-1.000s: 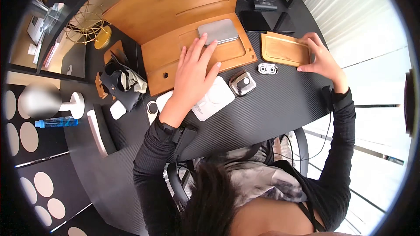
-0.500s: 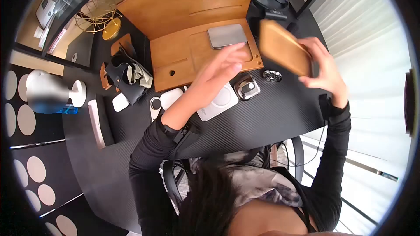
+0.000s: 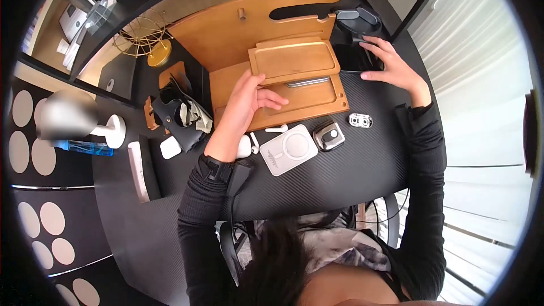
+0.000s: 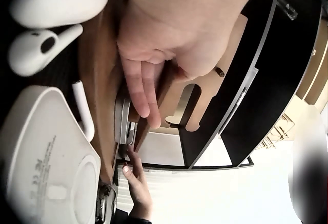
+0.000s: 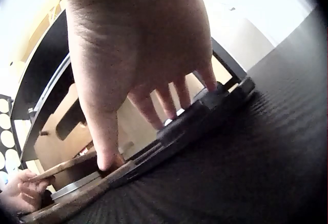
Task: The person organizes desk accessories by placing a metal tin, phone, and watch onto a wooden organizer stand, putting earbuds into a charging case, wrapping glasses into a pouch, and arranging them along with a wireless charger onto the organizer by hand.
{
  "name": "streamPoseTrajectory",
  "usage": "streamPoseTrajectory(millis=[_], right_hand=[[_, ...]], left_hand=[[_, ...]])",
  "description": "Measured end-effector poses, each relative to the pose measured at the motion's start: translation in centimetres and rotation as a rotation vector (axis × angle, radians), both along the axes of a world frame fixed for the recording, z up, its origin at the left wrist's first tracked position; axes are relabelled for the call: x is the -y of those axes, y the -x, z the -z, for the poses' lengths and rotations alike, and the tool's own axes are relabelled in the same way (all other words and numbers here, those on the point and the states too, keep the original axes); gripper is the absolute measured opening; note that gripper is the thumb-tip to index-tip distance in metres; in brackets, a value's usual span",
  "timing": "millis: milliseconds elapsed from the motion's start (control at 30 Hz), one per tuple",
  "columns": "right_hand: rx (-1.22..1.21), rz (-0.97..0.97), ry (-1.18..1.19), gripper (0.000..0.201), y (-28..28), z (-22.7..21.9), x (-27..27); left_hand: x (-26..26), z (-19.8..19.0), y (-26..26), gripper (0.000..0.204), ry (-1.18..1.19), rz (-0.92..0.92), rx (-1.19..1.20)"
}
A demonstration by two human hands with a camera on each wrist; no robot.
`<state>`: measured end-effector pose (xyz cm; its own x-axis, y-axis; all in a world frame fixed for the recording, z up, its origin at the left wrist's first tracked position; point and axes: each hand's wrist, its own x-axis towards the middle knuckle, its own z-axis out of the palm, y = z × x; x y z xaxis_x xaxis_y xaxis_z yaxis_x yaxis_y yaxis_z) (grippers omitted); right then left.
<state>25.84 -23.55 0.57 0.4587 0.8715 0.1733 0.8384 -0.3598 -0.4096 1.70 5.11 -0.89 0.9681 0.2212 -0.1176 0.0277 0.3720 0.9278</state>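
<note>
My left hand pinches the left front corner of a small wooden tray, thumb at the edge and fingers beneath. The tray is raised over a wooden desk organizer. Below it a flat silver tin lies on the organizer's base, mostly hidden by the tray. My right hand spreads over a flat black tablet beside the organizer. In the right wrist view its thumb points down near the organizer's corner, and its fingertips are at the dark items behind.
A white wireless charger, earbuds, a clear-cased gadget and a small earbud case lie along the front. A dark pouch stands left. Folded headphones sit at the back right.
The wooden tray went from my right hand at the right side to my left hand over the organizer. My right hand let go of it and moved to the black tablet.
</note>
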Motion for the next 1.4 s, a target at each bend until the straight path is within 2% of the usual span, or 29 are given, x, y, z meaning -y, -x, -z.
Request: streamPoseTrajectory(millis=[33,133,200,333,400,500,633,733,800,933,1000,1133,1200,1233,1267,1333,1400], right_hand=[[-0.037,-0.028,0.041,0.077,-0.4,0.0,0.2],[0.002,-0.01,0.051,0.08,-0.7,0.2,0.5],[-0.017,0.018,0.024,0.08,-0.8,0.6,0.4],[-0.005,0.046,0.051,0.075,-1.1,0.5,0.6],[0.04,0.047,0.078,0.077,-1.3,0.6,0.8],[0.077,0.058,0.102,0.083,-0.4,0.5,0.9],[0.106,0.078,0.108,0.087,0.2,-0.2,0.7],[0.088,0.175,0.229,0.087,0.3,-1.0,0.6],[0.054,0.246,0.306,0.088,0.1,-0.8,0.7],[0.0,0.219,0.386,0.088,0.5,-2.2,0.3],[-0.101,0.164,0.269,0.084,0.3,-2.1,0.6],[-0.147,0.181,0.152,0.08,-0.6,-3.8,1.8],[-0.423,0.085,-0.116,0.073,0.4,-5.4,1.9],[-0.43,0.007,-0.225,0.069,0.5,-5.1,1.5],[-0.32,-0.046,-0.176,0.072,2.3,-6.8,0.0],[0.01,-0.218,-0.234,0.074,3.4,-6.7,-3.4],[0.048,-0.302,-0.247,0.076,5.0,-7.0,-6.7]], left_hand=[[0.1,0.0,0.0,0.033,0.004,0.002,-0.005],[-0.2,0.2,-0.2,0.035,0.064,-0.018,0.038],[-0.5,0.3,-0.1,0.034,0.142,0.036,0.069],[0.3,-0.5,-0.1,0.032,0.236,0.016,0.128],[0.1,-0.4,-0.1,0.039,0.273,0.045,0.133],[0.7,-0.9,-0.1,0.043,0.151,0.028,0.144],[0.5,-0.6,-0.2,0.047,0.185,0.01,0.119],[0.6,-0.7,-0.2,0.047,0.103,0.017,0.103],[0.6,-0.5,-0.2,0.04,0.056,0.019,0.082],[-0.6,0.6,-0.1,0.032,0.025,0.12,0.011],[-0.6,0.8,-0.1,0.03,-0.011,0.109,0.014],[-0.1,0.5,-0.3,0.03,0.031,0.071,0.063],[-0.1,0.5,-0.3,0.03,0.033,0.072,0.047],[-0.1,0.6,-0.3,0.03,0.038,0.072,0.053],[-0.1,0.5,-0.3,0.03,0.033,0.065,0.045],[0.1,0.4,-0.3,0.03,0.016,0.073,0.032],[0.1,0.3,-0.1,0.03,0.009,0.08,0.061]])
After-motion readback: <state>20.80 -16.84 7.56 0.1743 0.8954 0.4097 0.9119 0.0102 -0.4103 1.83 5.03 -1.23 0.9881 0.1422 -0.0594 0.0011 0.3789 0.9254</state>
